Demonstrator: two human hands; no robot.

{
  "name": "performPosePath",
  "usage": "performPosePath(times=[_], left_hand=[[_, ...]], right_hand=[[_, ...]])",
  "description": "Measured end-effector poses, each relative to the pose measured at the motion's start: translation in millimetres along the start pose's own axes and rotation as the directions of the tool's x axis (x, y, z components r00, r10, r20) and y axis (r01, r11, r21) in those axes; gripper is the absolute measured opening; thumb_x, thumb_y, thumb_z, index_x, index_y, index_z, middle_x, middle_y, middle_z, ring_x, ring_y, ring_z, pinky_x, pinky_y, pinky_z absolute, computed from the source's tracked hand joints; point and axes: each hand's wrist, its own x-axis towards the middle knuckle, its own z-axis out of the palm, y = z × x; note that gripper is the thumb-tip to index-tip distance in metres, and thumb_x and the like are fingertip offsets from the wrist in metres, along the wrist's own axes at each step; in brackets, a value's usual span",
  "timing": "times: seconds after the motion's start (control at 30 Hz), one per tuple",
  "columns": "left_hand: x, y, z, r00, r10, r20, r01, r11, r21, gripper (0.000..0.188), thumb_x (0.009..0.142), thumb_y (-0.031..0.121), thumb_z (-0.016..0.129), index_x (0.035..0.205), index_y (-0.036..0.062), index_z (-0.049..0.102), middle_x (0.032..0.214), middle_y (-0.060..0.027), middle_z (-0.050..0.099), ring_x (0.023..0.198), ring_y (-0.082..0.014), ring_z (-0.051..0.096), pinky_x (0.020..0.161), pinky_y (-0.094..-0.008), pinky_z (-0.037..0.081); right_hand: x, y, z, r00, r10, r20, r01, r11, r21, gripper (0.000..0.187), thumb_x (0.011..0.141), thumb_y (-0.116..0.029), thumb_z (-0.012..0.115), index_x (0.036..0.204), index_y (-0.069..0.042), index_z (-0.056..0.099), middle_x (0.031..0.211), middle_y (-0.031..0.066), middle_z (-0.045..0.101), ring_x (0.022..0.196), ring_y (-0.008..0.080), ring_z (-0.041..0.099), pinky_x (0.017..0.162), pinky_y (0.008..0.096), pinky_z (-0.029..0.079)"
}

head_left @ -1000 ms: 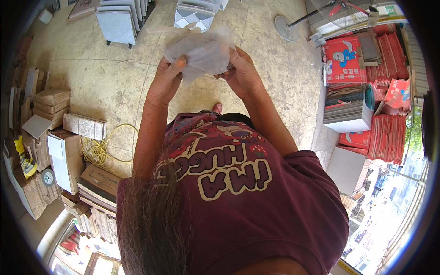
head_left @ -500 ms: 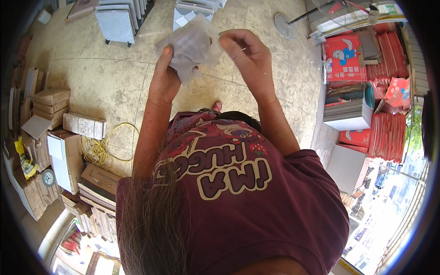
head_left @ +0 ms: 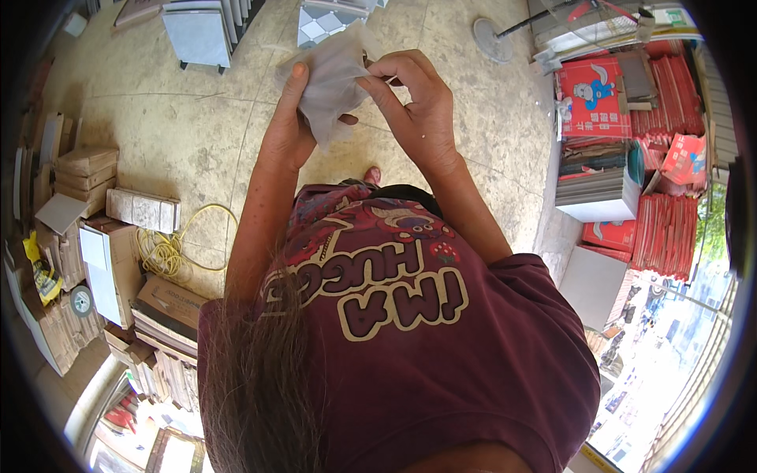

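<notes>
Plastic film: your thin, translucent, crumpled plastic film (head_left: 335, 83) is up between your two hands, above the concrete floor (head_left: 189, 134); whether it wraps anything, you cannot tell from here.
Left hand: your left hand (head_left: 285, 118) grips the film from its left side, thumb over the top, the other fingers mostly hidden beneath it, one fingertip showing past its near edge.
Right hand: your right hand (head_left: 418, 106) is at the film's right edge, thumb and fingers pinching it.
Beyond the film: a panel of patterned tiles (head_left: 327, 26) stands just past its far edge in your view; a rack of grey tiles (head_left: 197, 38) is farther to its left.
Right of the film: a round grey stand base (head_left: 493, 41) with a dark pole, then, well apart, red cartons (head_left: 595, 94) and a stack of grey slabs (head_left: 599, 201).
Left of the film: well apart and nearer you, brown cardboard boxes (head_left: 85, 173), a coiled yellow hose or cable (head_left: 162, 256) and a small wheel (head_left: 81, 301).
Below the film: your red shoe (head_left: 373, 175), then your maroon shirt (head_left: 441, 363), partly covered by long hair (head_left: 260, 386).
</notes>
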Motion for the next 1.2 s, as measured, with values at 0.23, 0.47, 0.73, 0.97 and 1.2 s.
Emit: performPosePath(times=[0.23,0.47,0.73,0.97,1.2], left_hand=[[-4,9,5,0.999,-0.031,0.016,0.032,0.999,-0.044,0.077,0.082,0.065,0.049,0.133,0.0076,0.039,0.12,-0.0144,0.053,0.103,-0.0282,0.057,0.066,-0.0403,0.054],[-3,5,6,0.997,-0.056,-0.048,0.056,0.998,0.002,0.068,0.086,0.063,0.046,0.131,0.0115,0.041,0.119,-0.01,0.055,0.1,-0.0227,0.058,0.066,-0.0381,0.052],[-3,6,9,0.998,-0.034,-0.049,0.033,0.999,-0.005,0.066,0.087,0.061,0.045,0.13,0.0109,0.042,0.117,-0.01,0.056,0.1,-0.023,0.059,0.065,-0.0375,0.054],[-2,6,6,1.0,-0.016,-0.024,0.016,1.0,-0.013,0.067,0.087,0.06,0.046,0.13,0.0084,0.042,0.116,-0.0115,0.056,0.098,-0.0231,0.06,0.064,-0.0363,0.055],[0,2,5,0.997,-0.049,-0.056,0.049,0.999,-0.002,0.065,0.088,0.059,0.047,0.129,0.0085,0.042,0.116,-0.0116,0.057,0.099,-0.0236,0.06,0.063,-0.037,0.056]], right_hand=[[-1,0,-1,0.999,-0.018,-0.034,0.023,0.99,0.136,0.012,0.08,-0.003,0.068,0.089,-0.004,0.06,0.084,0.0043,0.062,0.073,0.0117,0.057,0.065,0.0239,0.046],[-7,-5,3,0.989,0.142,0.042,-0.149,0.947,0.286,0.013,0.081,-0.01,0.068,0.088,-0.006,0.058,0.079,0.0054,0.065,0.071,0.011,0.061,0.063,0.0238,0.048],[-8,-8,1,0.959,0.256,0.122,-0.28,0.924,0.259,0.016,0.086,-0.013,0.064,0.094,-0.005,0.054,0.075,0.0072,0.066,0.067,0.0112,0.062,0.06,0.0244,0.047],[-10,-5,5,0.986,0.162,0.036,-0.165,0.941,0.296,0.013,0.086,-0.011,0.062,0.093,-0.005,0.053,0.073,0.0064,0.064,0.065,0.0104,0.06,0.06,0.0239,0.046],[-10,-8,1,0.965,0.238,0.11,-0.254,0.954,0.158,0.016,0.087,-0.015,0.061,0.094,-0.005,0.051,0.074,0.0103,0.064,0.065,0.0174,0.063,0.059,0.0263,0.048]])
